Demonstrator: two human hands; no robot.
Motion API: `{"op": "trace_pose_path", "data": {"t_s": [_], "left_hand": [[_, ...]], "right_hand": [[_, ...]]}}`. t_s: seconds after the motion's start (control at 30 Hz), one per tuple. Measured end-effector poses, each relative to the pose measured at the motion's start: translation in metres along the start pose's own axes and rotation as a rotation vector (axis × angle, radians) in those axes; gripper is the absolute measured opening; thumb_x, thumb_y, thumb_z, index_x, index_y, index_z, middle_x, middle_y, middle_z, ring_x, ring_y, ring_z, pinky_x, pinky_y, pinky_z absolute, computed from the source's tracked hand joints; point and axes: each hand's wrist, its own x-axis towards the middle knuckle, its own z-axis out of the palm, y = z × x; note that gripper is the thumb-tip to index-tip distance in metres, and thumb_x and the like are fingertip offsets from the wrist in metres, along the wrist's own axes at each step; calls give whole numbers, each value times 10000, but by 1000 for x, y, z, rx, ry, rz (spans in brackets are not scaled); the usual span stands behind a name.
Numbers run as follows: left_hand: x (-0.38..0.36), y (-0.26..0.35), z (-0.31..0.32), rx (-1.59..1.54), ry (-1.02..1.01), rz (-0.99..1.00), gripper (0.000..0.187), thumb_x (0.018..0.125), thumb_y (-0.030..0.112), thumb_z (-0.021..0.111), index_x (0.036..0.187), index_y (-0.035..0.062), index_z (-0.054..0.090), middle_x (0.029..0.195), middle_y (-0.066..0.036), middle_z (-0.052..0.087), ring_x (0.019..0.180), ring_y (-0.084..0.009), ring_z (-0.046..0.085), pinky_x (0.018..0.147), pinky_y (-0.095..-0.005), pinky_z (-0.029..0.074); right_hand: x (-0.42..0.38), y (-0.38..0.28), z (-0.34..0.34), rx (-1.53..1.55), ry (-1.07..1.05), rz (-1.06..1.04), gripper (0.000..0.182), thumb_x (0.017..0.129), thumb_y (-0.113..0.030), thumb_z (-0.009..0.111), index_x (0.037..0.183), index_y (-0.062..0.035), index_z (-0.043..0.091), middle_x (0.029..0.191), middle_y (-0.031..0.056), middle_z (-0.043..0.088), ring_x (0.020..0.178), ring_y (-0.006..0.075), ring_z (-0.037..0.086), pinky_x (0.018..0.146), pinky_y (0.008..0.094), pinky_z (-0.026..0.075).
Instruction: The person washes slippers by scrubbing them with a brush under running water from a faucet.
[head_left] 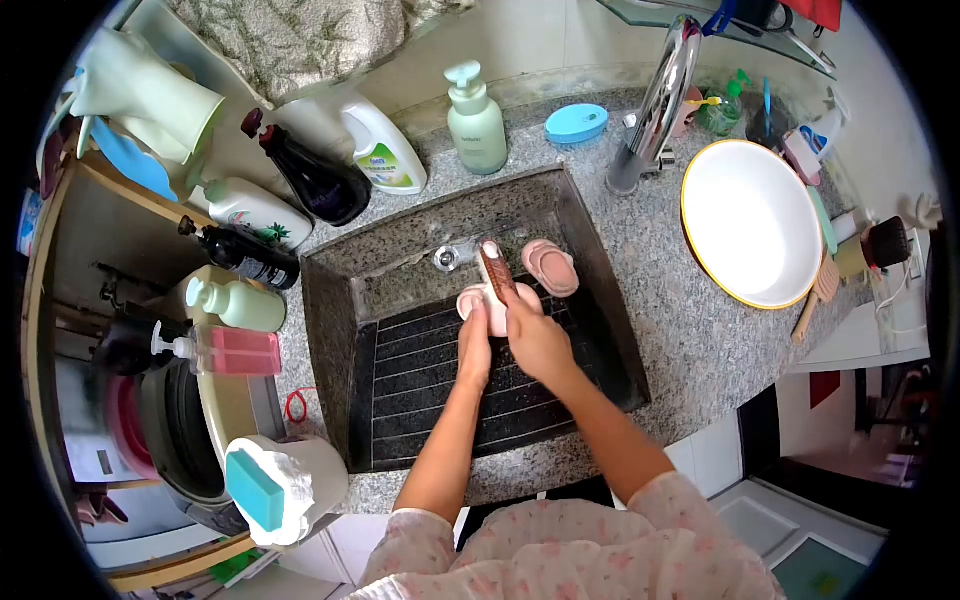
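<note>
Over the stone sink (330,330), my left hand (474,345) is closed on a small pink slipper (513,318). My right hand (537,338) grips a brown scrubbing brush (494,270) and holds it against the slipper. A bit of white, perhaps foam, shows at the brush's far tip. The other pink slipper (551,268) rests by the right wall of the sink, apart from both hands. My fingers and the brush cover part of the slipper I hold.
A chrome faucet (655,110) rises behind the sink on the right. A white basin (750,222) with a yellow rim sits on the right counter. Several bottles line the back and left, including a green pump bottle (476,120). A blue sponge (254,490) tops a white container.
</note>
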Motion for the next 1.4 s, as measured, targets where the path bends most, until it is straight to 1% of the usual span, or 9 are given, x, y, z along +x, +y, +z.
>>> {"op": "trace_pose_path", "data": {"t_s": [0.17, 0.27, 0.43, 0.7, 0.77, 0.93, 1.1, 1.23, 1.4], "left_hand": [[24, 2, -31, -63, -65, -122, 689, 933, 569, 297, 1240, -16, 492, 1197, -128, 536, 1087, -191, 496, 958, -317, 353], [2, 11, -7, 34, -53, 46, 681, 935, 556, 313, 1247, -25, 482, 1245, -123, 504, 1151, -198, 448, 996, -318, 307], [18, 12, -7, -99, 50, 0, 366, 824, 206, 683, 1098, -16, 587, 1014, -67, 630, 848, -113, 593, 732, -233, 468], [22, 5, 1, -750, 223, -297, 305, 842, 139, 645, 1029, -85, 557, 925, -124, 628, 750, -213, 640, 602, -328, 540], [11, 23, 11, -506, 278, -411, 342, 920, 195, 530, 1168, -40, 511, 1045, -138, 606, 892, -250, 622, 780, -372, 519], [39, 15, -14, -842, 304, -377, 295, 890, 139, 557, 1101, -66, 537, 1019, -158, 609, 869, -266, 623, 764, -378, 530], [15, 9, 12, -618, 255, -378, 267, 911, 173, 528, 1078, -33, 555, 945, -125, 614, 818, -236, 617, 704, -348, 526], [49, 10, -21, -748, 239, -426, 378, 891, 375, 549, 1041, 28, 560, 928, -91, 619, 801, -214, 618, 711, -340, 527], [63, 30, -20, -749, 118, -427, 480, 899, 552, 423, 998, 106, 570, 860, -57, 605, 799, -196, 600, 701, -369, 521]], "right_hand": [[-68, -3, 7, 98, -282, -32, 561, 893, -221, 445, 1414, -295, 254, 622, 240, 582, 565, 411, 586, 585, 520, 475], [-14, -3, 4, 59, -25, 7, 452, 901, -227, 421, 1353, -239, 389, 672, 227, 604, 594, 423, 588, 606, 517, 482], [-7, 22, 1, 184, 110, -116, 475, 887, -206, 458, 1354, -177, 378, 716, 210, 621, 621, 389, 604, 556, 479, 477], [-37, 6, 21, -148, 80, -88, 483, 877, -192, 479, 1354, -188, 398, 586, 147, 579, 486, 345, 570, 466, 467, 457], [-11, 9, 21, -97, 198, -93, 469, 876, -175, 472, 1341, -169, 409, 589, 161, 577, 497, 349, 573, 474, 472, 455], [-65, -15, 18, 61, -134, -31, 442, 877, -169, 466, 1315, -128, 430, 624, 200, 600, 543, 373, 596, 503, 504, 458], [-3, -3, 18, 45, 76, 20, 445, 888, -207, 444, 1328, -146, 404, 644, 214, 599, 568, 405, 588, 528, 522, 462], [-79, -2, 31, -24, 37, -198, 546, 855, -155, 515, 1380, -204, 375, 508, 133, 530, 400, 283, 543, 386, 415, 430], [-43, 4, 29, -188, 206, -352, 537, 831, -154, 558, 1348, -223, 430, 550, 80, 498, 363, 248, 500, 357, 374, 423]]}}
